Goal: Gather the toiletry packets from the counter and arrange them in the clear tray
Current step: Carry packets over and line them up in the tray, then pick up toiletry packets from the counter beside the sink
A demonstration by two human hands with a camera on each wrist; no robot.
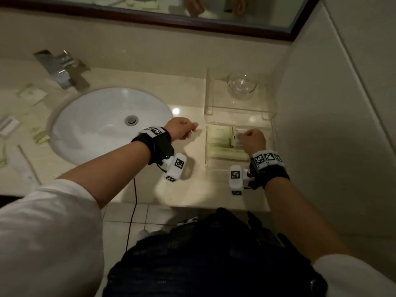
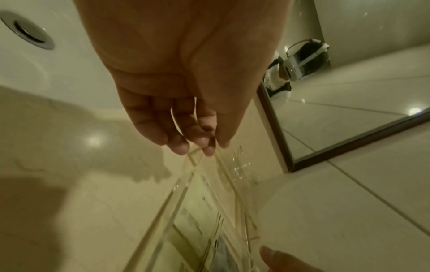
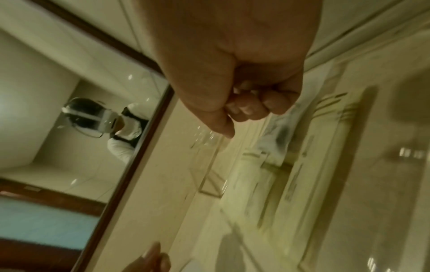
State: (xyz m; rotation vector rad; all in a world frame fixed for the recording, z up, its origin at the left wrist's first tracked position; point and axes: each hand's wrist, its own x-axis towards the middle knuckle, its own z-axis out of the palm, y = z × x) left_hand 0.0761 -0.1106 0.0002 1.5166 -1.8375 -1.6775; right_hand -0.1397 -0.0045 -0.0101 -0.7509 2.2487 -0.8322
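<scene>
Over tray (image 1: 272,125) right hand (image 1: 252,139) fisted, empty; left hand (image 1: 182,130) loosely curled, empty; packets (image 1: 32,96) beyond sink (image 1: 90,116), reaching risks knocking tray

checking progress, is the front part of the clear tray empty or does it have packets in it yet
Not empty. Pale green packets lie flat in the front part of the clear tray, beside the right hand.

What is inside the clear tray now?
The clear tray holds pale green toiletry packets in its near compartment and a glass bowl behind. The right hand covers part.
</scene>
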